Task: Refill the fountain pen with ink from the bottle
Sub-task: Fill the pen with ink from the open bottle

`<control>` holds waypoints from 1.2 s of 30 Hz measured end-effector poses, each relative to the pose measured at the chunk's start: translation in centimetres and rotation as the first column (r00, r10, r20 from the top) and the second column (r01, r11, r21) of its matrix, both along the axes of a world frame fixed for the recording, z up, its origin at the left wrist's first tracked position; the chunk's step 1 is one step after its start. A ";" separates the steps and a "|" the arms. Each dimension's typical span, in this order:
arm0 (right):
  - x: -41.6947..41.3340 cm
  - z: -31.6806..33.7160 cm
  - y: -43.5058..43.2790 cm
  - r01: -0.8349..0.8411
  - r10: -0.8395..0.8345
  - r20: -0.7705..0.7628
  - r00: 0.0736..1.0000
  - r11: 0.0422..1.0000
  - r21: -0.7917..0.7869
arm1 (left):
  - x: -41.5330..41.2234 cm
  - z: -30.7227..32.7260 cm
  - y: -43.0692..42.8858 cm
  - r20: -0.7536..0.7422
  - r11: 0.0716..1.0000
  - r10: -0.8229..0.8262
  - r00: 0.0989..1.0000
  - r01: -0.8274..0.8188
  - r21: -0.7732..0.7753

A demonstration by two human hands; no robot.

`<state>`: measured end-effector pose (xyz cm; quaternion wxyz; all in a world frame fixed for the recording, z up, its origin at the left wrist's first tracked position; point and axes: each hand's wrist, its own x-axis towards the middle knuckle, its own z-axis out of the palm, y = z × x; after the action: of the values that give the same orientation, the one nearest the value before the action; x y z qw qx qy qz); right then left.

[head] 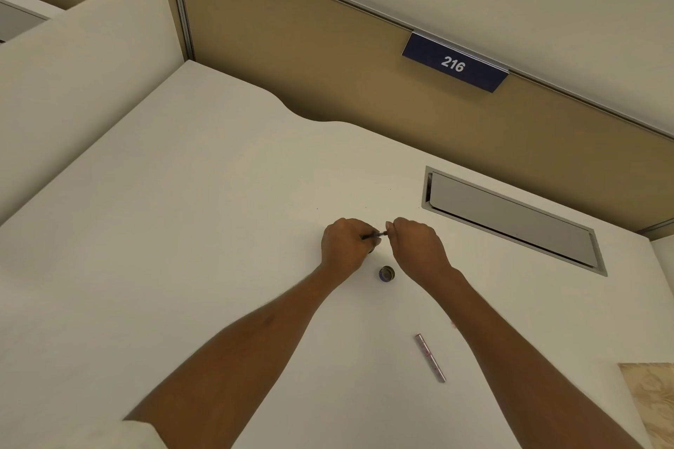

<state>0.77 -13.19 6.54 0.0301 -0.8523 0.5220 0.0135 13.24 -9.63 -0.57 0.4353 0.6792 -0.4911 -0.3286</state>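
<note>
Both my hands meet over the middle of the white desk (219,230). My left hand (344,242) is closed around a thin dark part of the fountain pen (375,235), which lies level between the two hands. My right hand (417,246) pinches the pen's other end with thumb and fingertips. Just below the hands a small round ink bottle (386,273) with a dark blue band stands on the desk; whether it is capped I cannot tell. Nearer to me lies a slim pink and silver pen barrel (430,357), apart from both hands.
A grey recessed cable flap (510,219) sits in the desk at the right. Tan partition panels stand behind, one carrying a blue sign reading 216 (454,64). A wood-patterned board (653,401) shows at the lower right edge. A curved white divider (91,66) rises at the left.
</note>
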 end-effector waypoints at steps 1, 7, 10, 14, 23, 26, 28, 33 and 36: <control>0.1 0.0 -0.1 0.017 -0.017 -0.005 1.000 1.000 0.008 | 0.0 0.0 0.0 0.006 1.000 -0.002 1.000 0.002 -0.004; 0.6 0.0 -0.4 0.136 -0.140 0.044 0.989 0.987 0.087 | 0.0 -0.1 -0.1 0.017 1.000 -0.001 1.000 0.001 -0.003; 0.4 -0.1 -0.4 0.143 -0.154 0.078 0.985 0.981 0.130 | 0.1 0.0 -0.1 0.014 1.000 -0.004 1.000 0.004 0.008; 0.0 0.9 0.6 0.082 -0.103 0.195 0.975 0.990 0.113 | 0.1 0.0 -0.1 0.038 1.000 -0.005 0.999 0.006 -0.011; -0.9 -0.3 0.8 -0.050 0.059 0.164 0.985 0.997 -0.060 | 0.0 -0.1 -0.1 0.041 1.000 0.008 0.999 -0.007 -0.013; -0.8 -0.6 0.7 -0.040 0.055 0.136 0.989 0.993 -0.111 | -0.1 -0.2 -0.1 0.033 1.000 0.015 0.999 -0.014 -0.013; -0.6 -0.6 0.8 -0.042 0.058 0.099 0.993 0.987 -0.157 | -0.1 -0.3 -0.1 0.035 1.000 0.016 0.999 -0.016 -0.017; -0.1 -0.7 0.6 -0.029 0.048 0.056 0.997 0.952 -0.304 | 0.0 -0.2 -0.1 0.041 1.000 0.011 0.999 -0.010 -0.020; -0.1 -0.7 0.6 0.003 0.009 0.057 0.998 0.978 -0.210 | 0.0 -0.3 -0.1 0.048 1.000 0.010 0.999 -0.009 -0.019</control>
<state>0.69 -12.63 5.81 -0.0449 -0.8516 0.5181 -0.0661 13.20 -9.77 -0.87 0.4311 0.6853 -0.5012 -0.3054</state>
